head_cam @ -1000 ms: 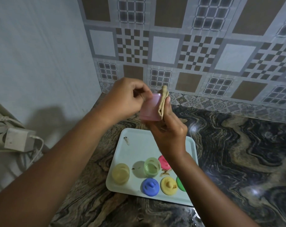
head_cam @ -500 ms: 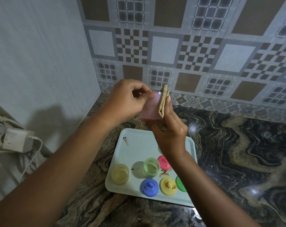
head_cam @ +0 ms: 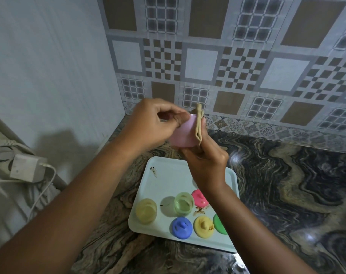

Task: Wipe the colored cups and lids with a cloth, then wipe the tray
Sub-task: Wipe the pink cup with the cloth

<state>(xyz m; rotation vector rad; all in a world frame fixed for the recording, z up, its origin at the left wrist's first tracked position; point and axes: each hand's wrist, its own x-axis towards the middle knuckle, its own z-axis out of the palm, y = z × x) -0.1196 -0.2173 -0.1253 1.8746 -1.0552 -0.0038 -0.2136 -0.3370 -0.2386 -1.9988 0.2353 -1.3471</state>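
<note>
Dark veined desk [head_cam: 286, 184] carries 1 pale tray [head_cam: 168, 175], set near the corner. Left hand [head_cam: 154, 123] and right hand [head_cam: 205, 161] meet in the air above the tray's far edge. Pink cup [head_cam: 183, 135] sits between them, tilted, long axis approx. base-toward-viewer to rim-up-and-away. Left hand pinches it at the rim side. Right hand grips a folded cloth [head_cam: 199, 125] and presses it on the cup's right flank, so the wipe runs from the right w/ left turning. Count: 3 cups, i.e. pink in hand plus yellow cup [head_cam: 146, 210] and green cup [head_cam: 184, 203] upright on the tray. 4 lids in the near row: pink lid [head_cam: 199, 197], blue lid [head_cam: 181, 227], yellow lid [head_cam: 203, 227], green lid [head_cam: 218, 224], the last partly hidden by the right arm. Brown smears [head_cam: 154, 172] on the tray.
</note>
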